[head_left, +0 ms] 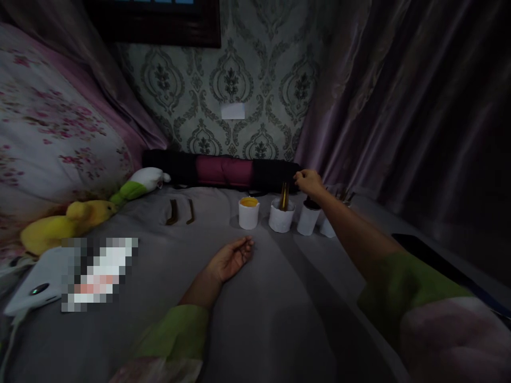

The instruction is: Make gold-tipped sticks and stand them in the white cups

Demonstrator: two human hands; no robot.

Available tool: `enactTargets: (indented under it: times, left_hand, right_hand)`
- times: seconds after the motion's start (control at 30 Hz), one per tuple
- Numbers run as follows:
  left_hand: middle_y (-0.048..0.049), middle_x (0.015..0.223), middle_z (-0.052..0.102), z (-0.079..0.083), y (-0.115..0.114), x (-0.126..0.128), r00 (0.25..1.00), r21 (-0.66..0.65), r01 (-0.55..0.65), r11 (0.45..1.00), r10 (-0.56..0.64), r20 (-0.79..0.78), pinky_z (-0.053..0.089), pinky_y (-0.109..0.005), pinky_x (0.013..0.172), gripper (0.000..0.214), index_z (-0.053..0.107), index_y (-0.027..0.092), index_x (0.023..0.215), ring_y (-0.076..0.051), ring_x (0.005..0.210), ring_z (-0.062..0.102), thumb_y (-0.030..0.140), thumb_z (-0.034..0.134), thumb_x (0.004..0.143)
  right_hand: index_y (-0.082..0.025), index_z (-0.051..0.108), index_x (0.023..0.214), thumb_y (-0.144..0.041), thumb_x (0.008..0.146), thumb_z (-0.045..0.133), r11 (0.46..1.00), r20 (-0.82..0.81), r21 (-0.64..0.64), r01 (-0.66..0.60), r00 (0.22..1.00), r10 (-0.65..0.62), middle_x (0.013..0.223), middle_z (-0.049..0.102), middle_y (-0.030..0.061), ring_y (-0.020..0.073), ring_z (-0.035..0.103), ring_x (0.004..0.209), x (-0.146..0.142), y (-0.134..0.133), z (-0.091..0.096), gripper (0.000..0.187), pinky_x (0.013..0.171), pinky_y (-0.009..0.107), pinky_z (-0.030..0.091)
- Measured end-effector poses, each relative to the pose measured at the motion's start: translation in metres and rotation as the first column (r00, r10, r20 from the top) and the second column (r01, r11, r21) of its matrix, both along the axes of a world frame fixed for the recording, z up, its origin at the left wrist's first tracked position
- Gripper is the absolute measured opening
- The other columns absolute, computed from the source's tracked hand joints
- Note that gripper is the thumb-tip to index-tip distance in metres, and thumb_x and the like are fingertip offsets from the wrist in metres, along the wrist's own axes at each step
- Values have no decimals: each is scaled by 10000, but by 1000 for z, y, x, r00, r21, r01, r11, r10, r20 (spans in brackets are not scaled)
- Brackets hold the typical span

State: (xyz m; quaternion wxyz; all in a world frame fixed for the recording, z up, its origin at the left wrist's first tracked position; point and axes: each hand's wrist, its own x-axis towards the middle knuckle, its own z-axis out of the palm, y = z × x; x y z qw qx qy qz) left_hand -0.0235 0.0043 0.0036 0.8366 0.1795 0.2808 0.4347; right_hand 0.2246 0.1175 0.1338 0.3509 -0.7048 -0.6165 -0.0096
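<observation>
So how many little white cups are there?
4, in a row: yellow-filled cup, cup with sticks, third cup below the right hand, fourth cup half hidden by that forearm; others may hide behind it.

Home bedroom: bed sheet (255, 319), floral pillow (51, 127), plush toy (64, 223), curtains (399, 96).
</observation>
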Motion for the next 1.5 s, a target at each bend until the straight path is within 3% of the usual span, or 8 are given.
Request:
enactTargets:
  times: [0.17,0.57,1.03,1.23,1.5]
  left_hand:
    - [-70,706,581,1,-1,0,1000,-14,9,1000,-9,10,455,-156,503,115,557,67,820,-63,556,538,65,444,798]
    - [-66,718,588,0,0,0,1000,5,3,1000,-3,1,458,-159,503,112,553,68,841,-55,547,535,63,450,797]
    - [-67,725,582,-3,1,-2,1000,19,16,1000,-16,10,455,-159,508,112,553,64,843,-61,558,531,68,452,794]
    - [-67,721,585,-1,-1,-1,1000,22,7,1000,-7,-4,456,-158,501,124,561,61,834,-61,554,532,63,442,798]
    - [-66,712,588,1,-2,-1,998,5,-32,999,32,-47,466,-142,509,126,574,53,828,-59,558,537,28,464,770]
  right_hand:
    - [-140,637,803,-320,808,354,997,-154,72,-23,987,33,699,646,49,116,573,578,5,-4,-8,335,550,214,410]
    - [-127,619,776,-344,810,358,998,-376,57,-27,926,46,605,602,35,60,437,370,3,-23,-19,341,382,177,307]
    - [-141,597,741,-414,805,356,988,-476,48,-146,866,151,592,585,33,83,474,421,-23,-63,-44,369,397,184,346]
    - [-149,583,744,-418,809,338,978,-501,-9,-208,847,176,567,563,17,75,456,401,-40,-71,-64,370,376,172,327]
    - [-147,602,679,-370,784,339,966,-489,-35,-256,847,207,486,514,-6,88,450,418,-71,-73,-111,361,438,201,328]
